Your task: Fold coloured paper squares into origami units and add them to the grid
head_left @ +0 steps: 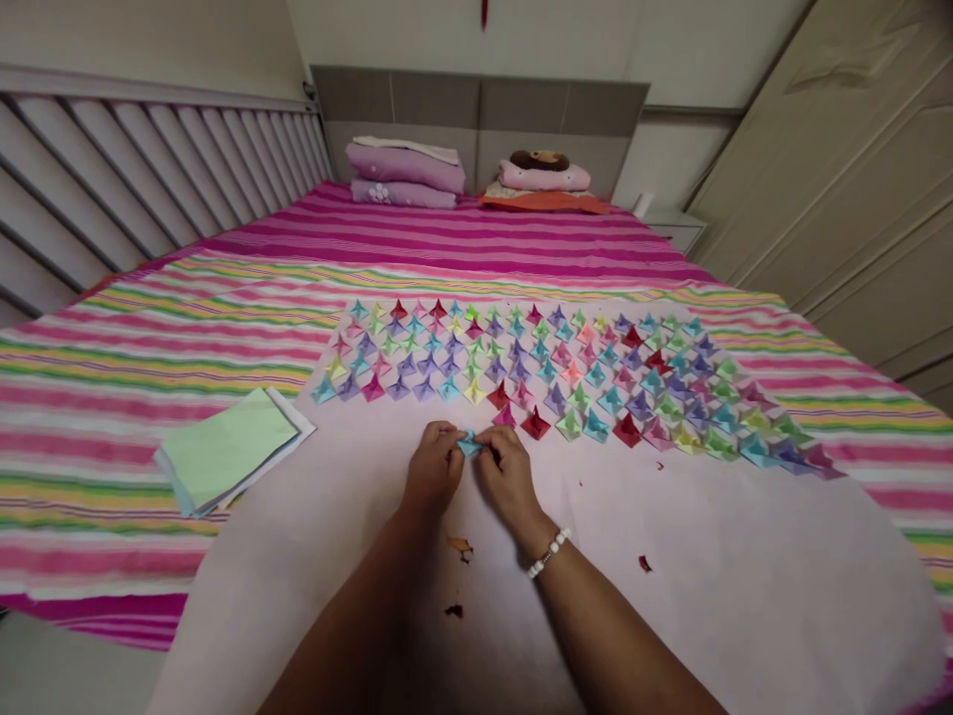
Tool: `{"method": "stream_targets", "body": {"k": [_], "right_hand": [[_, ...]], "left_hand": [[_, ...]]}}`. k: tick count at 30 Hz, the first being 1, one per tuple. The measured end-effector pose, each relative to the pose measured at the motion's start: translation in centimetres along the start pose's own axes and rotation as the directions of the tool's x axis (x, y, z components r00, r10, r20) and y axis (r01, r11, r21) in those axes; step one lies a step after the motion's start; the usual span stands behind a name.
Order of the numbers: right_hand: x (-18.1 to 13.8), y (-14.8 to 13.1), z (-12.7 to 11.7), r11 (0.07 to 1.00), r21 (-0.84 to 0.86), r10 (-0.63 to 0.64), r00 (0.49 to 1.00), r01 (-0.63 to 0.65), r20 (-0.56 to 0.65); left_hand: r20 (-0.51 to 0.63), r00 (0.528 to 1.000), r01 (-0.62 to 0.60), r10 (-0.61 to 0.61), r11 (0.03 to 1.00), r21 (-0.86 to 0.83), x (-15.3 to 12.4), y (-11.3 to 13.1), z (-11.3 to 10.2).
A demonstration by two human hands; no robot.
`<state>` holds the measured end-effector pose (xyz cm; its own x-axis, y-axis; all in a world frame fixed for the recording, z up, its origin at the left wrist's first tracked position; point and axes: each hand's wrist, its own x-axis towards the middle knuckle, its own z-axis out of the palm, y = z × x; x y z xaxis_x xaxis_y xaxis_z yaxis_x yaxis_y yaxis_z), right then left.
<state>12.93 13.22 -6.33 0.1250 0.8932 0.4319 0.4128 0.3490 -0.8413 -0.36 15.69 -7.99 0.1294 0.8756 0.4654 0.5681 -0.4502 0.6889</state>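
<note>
Between my two hands is a small folded blue paper piece (470, 445), just in front of the rows of folded paper boats. My left hand (433, 467) pinches its left end. At its right end the fingers of my right hand (510, 477) are closed on it; a white bead bracelet (549, 553) circles that wrist. Close beyond my fingertips stand a magenta folded boat (504, 415) and a red folded boat (535, 424). Several rows of such boats in many colours spread out behind, each with a pointed middle. My fingers hide part of the blue piece.
A pale sheet (313, 596) lies under my arms on the striped bed cover (89, 427). Paper sheets (230, 447), green on top, are stacked at the left. Torn dark scraps (644, 563) lie nearby. Folded bedding (406, 174) sits by the headboard (436, 99).
</note>
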Motion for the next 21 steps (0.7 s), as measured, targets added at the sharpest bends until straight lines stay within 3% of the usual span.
{"method": "stream_targets", "body": {"k": [14,21], "right_hand": [[-0.62,0.02,-0.11,0.948,-0.296,-0.109,0.993,0.118,0.045],[-0.74,-0.11,-0.10,0.945,-0.305,-0.114,0.993,0.119,0.035]], "left_hand": [[0.027,1.000,-0.001,0.000,1.000,0.014,0.16,0.15,-0.02],[0.017,0.999,0.030,-0.030,0.999,-0.036,-0.06,0.51,-0.18]]}}
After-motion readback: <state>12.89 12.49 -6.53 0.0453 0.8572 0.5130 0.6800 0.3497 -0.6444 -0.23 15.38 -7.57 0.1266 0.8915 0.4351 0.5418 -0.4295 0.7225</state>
